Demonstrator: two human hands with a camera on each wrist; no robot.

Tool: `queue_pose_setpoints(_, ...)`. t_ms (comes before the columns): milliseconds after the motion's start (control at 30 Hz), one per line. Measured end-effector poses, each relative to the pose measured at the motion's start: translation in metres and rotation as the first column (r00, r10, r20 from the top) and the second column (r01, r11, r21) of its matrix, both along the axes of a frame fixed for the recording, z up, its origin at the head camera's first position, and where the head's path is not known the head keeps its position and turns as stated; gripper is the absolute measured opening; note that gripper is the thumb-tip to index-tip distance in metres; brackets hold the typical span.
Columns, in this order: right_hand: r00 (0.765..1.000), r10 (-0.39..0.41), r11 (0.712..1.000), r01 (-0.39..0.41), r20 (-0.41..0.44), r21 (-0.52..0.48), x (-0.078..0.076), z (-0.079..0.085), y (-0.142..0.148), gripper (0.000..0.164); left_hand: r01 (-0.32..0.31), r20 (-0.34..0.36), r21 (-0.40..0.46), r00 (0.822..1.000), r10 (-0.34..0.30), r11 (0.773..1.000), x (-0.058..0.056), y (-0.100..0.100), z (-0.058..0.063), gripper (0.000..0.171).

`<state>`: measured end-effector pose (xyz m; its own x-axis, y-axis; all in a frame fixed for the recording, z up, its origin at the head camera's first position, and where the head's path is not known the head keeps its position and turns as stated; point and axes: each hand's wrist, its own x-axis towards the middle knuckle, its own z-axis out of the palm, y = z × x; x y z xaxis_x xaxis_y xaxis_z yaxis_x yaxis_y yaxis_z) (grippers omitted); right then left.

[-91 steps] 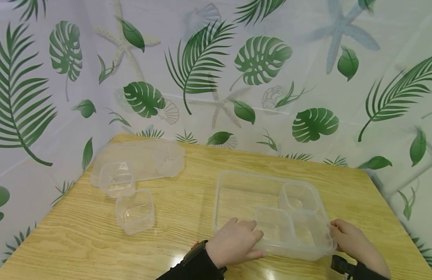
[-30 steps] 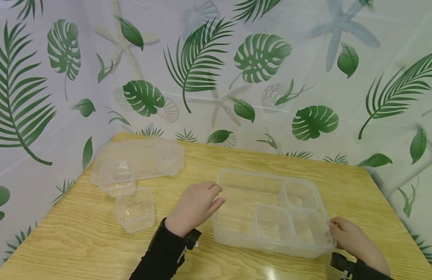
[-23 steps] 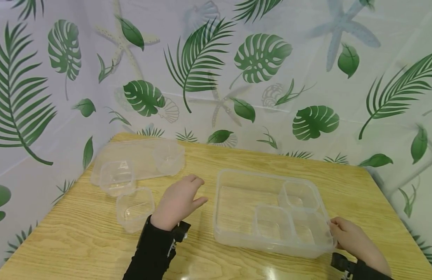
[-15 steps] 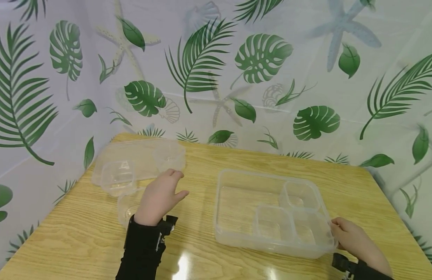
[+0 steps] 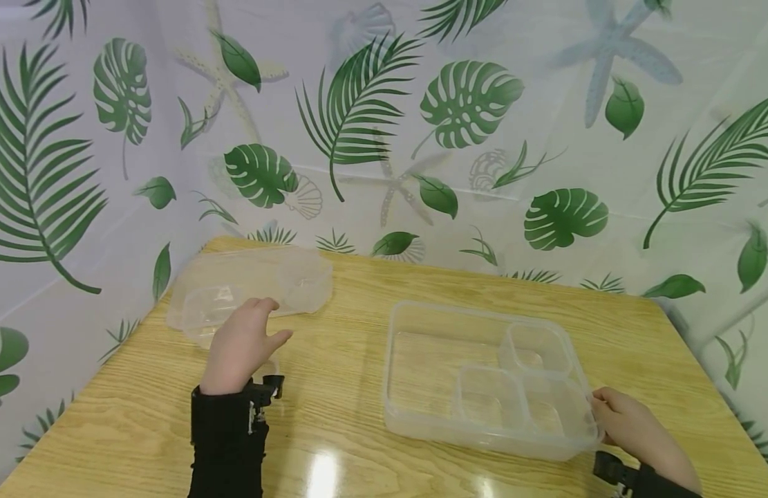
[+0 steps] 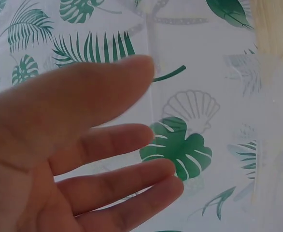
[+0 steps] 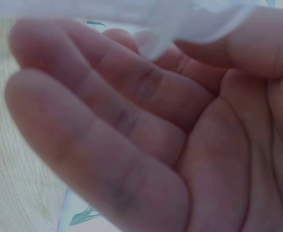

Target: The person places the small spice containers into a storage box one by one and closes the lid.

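Observation:
A large clear plastic food container [image 5: 421, 422] sits on the right half of the table, with small inner cups [image 5: 536, 346] in its right part. My right hand [image 5: 632, 425] pinches its right edge near the front corner; the right wrist view shows thumb and fingers either side of the clear rim [image 7: 107, 12]. My left hand [image 5: 243, 346], holding nothing, has its thumb spread from loosely bent fingers. It overlaps a small clear cup, mostly hidden behind it. Another small clear cup [image 5: 200, 308] shows just left of its fingers. The left wrist view has the palm and fingers [image 6: 117, 179] bare.
A flat clear lid [image 5: 249, 266] lies at the table's back left, with one more small clear cup [image 5: 299, 277] over its right end. A leaf-print curtain [image 5: 390, 138] stands behind the wooden table [image 5: 359, 277] and along both sides.
My left hand has left the large container's front side and moved left across the table to the small cups. The right hand keeps its hold on the container's edge.

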<state>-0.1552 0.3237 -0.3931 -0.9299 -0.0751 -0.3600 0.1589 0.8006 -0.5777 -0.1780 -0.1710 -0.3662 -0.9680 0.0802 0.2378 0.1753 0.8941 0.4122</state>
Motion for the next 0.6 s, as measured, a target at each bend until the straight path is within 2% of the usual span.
queue_pose_setpoints(300, 1.000, -0.005, 1.000, 0.005, -0.009, 0.001, 0.000, 0.000, 0.000, 0.045, -0.065, 0.081, 0.033, 0.995, 0.062, 0.997, -0.004, -0.024, -0.008, 0.045)
queue_pose_setpoints(600, 1.000, 0.001, 1.000, -0.001, -0.012, 0.014, 0.001, 0.001, 0.000, 0.044, -0.073, 0.187, 0.066, 0.981, 0.060, 0.995, -0.008, -0.033, -0.015, 0.045)
